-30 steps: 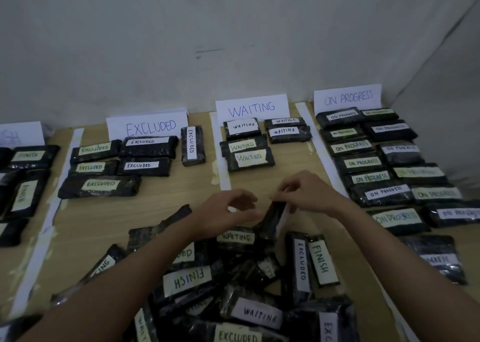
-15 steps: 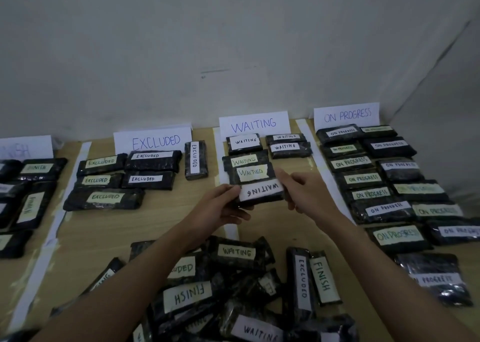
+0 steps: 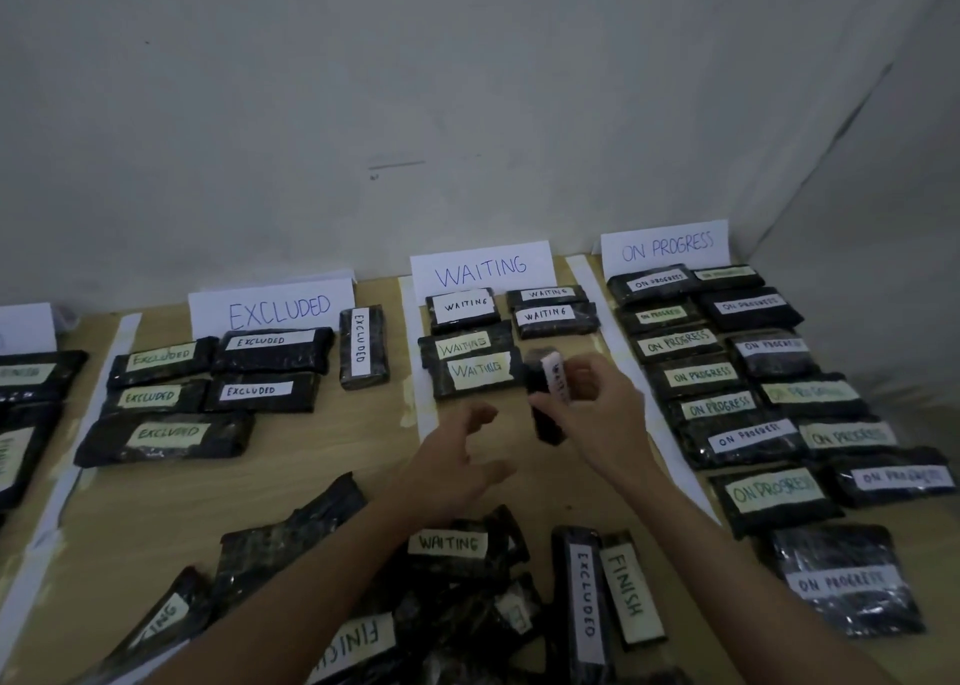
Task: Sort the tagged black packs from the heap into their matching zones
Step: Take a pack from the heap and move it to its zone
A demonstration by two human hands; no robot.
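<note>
- The table (image 3: 322, 476) is split by white strips into signed zones; the WAITING zone (image 3: 480, 271) has bare wood just in front of its rows
- The heap (image 3: 467, 596) lies nearest us, well short of that gap
- Our right hand (image 3: 597, 414) has its fingers clamped on a pack (image 3: 545, 398), stood on end; we should lay it flat, tag up
- Our left hand (image 3: 457, 466) hovers empty, fingers spread apart

- You hold one black pack (image 3: 546, 398) on its end, white tag blurred, just right of the WAITING packs (image 3: 478, 372).
- The heap (image 3: 457, 596) lies near you, packs overlapping, tags reading WAITING, EXCLUDED, FINISH.
</note>
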